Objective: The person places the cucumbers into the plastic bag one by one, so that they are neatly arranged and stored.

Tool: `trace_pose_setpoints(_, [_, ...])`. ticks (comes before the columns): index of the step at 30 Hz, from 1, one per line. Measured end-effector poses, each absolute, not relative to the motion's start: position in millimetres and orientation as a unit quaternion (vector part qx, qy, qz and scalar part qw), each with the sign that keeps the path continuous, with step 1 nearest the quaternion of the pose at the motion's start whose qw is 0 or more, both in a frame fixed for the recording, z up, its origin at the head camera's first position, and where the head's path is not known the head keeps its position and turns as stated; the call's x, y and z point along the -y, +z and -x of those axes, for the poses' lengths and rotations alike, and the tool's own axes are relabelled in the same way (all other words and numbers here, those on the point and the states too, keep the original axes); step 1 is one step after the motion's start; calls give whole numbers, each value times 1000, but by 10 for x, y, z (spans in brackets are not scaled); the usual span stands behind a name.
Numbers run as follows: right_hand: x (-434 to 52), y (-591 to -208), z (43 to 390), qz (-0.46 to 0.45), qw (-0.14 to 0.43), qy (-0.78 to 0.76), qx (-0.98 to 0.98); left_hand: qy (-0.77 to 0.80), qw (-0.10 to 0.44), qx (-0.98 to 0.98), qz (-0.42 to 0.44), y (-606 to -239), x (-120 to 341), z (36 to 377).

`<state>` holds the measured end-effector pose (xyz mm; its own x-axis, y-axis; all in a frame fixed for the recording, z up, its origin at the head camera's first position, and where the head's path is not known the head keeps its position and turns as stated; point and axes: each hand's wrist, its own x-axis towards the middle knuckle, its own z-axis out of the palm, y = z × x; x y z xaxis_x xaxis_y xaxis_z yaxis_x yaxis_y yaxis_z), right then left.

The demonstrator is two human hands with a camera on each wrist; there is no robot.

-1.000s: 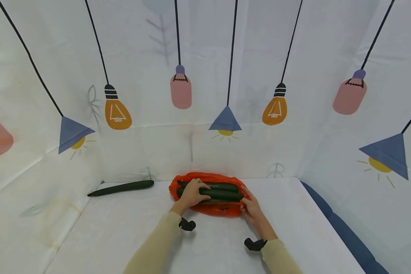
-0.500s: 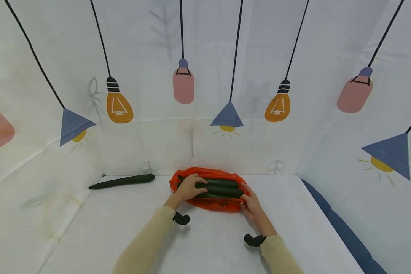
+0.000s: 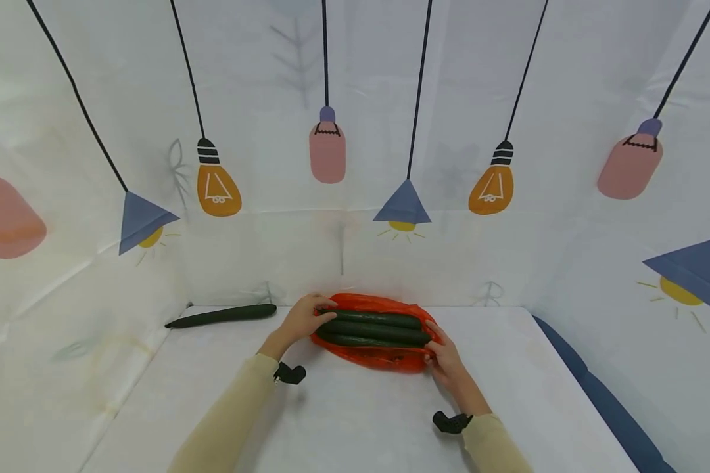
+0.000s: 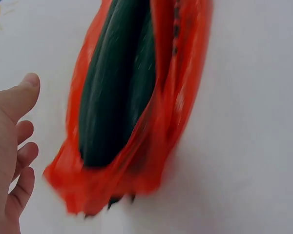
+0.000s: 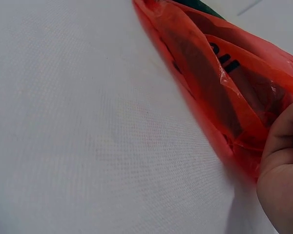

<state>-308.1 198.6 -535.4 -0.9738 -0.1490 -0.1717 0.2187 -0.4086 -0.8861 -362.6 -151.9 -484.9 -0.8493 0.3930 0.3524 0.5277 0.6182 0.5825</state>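
Several dark green cucumbers [image 3: 374, 333] lie side by side in a red plastic bag [image 3: 390, 358], its mouth spread open along the top. My left hand [image 3: 304, 319] is at the bag's left end; in the left wrist view this left hand [image 4: 7, 146] has loosely bent fingers and stands apart from the bag [image 4: 183, 97], holding nothing. At the opposite end my right hand [image 3: 448, 360] grips the bag's edge. Close up, the curled fingers of that right hand [image 5: 285, 161] hold the crinkled red film, which carries dark print. Its fingertips are partly hidden.
One more cucumber [image 3: 221, 316] lies alone at the table's back left. A white-covered table [image 3: 355, 420] spreads under everything, with white sheeting [image 3: 260, 249] printed with lamps behind it. Blue padding [image 3: 603, 394] runs along the right edge.
My left hand has slid left off the middle of the cucumbers to the bag's left end, uncovering them. The right hand keeps its hold on the bag's right end. The head view has shifted slightly.
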Motion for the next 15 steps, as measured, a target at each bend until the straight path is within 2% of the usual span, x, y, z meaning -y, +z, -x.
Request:
trace_pose_setpoints(10, [-2025, -5267, 3070, -38, 120, -833, -538, -302, 125, 925, 196, -4698, 2164, 3726])
trace_pose_setpoints(15, [-2011, -5300, 3045, -35, 124, -837, -533, -296, 118, 932, 171, -4725, 2539, 3738])
